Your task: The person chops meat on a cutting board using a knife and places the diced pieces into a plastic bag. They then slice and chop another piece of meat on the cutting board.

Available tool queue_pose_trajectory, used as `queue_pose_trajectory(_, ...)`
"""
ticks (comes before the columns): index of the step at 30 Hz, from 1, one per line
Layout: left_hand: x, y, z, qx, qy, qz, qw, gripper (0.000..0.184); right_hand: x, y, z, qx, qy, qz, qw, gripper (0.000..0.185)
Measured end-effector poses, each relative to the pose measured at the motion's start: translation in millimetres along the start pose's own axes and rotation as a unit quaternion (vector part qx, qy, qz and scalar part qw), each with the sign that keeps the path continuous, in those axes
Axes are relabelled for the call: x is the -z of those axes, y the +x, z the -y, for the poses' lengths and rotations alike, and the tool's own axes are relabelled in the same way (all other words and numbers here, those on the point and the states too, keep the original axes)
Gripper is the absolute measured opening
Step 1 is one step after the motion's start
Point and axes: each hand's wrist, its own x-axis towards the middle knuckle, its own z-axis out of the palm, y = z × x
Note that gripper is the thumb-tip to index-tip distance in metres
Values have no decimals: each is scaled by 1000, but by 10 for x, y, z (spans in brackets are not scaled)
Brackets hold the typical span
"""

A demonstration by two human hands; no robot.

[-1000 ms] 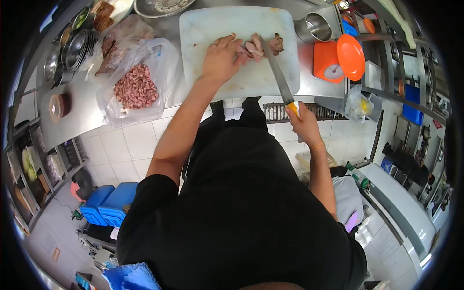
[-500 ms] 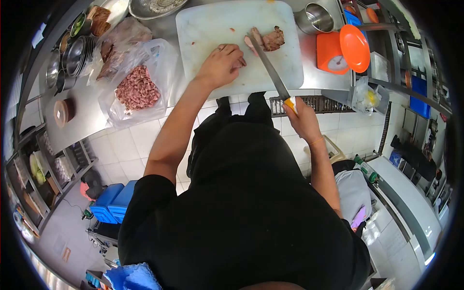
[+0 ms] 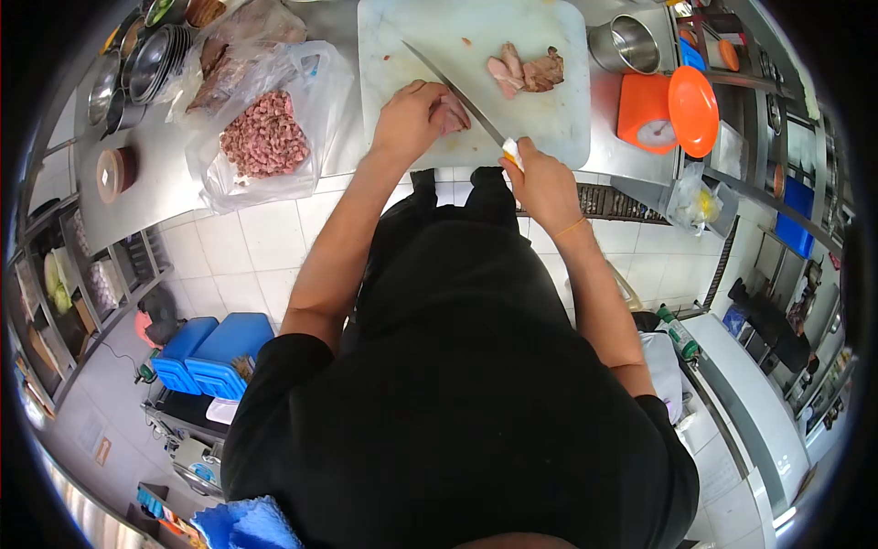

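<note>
On the white cutting board (image 3: 549, 128), my left hand (image 3: 409, 119) has its fingers curled over a piece of meat (image 3: 451, 116) near the board's front edge. My right hand (image 3: 541, 183) grips the handle of a long knife (image 3: 466, 105). The blade points up and to the left and passes just beyond the held meat; whether it touches the meat I cannot tell. Several other meat pieces (image 3: 526, 70) lie on the board to the right of the blade.
A plastic bag of diced meat (image 3: 265, 134) lies left of the board, beside more bagged meat (image 3: 224, 73). Stacked metal bowls (image 3: 157, 64) and a round tub (image 3: 115, 176) are farther left. Right of the board are a metal pot (image 3: 626, 44) and an orange scale (image 3: 646, 114).
My left hand has drawn one meat piece toward the board's front left, away from the others. My right hand has swung the knife left, from the other pieces to the held one.
</note>
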Motion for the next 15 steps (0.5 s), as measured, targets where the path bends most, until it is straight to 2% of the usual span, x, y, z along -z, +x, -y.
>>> queue_pose_trajectory(12, -141, 18, -47, 16, 26, -49, 998, 23, -36, 62, 57, -20, -48, 73, 996, 35)
queue_pose_trajectory(15, -159, 26, -7, 10, 20, -40, 999, 23, -273, 145, 6, -13, -21, 47, 999, 34)
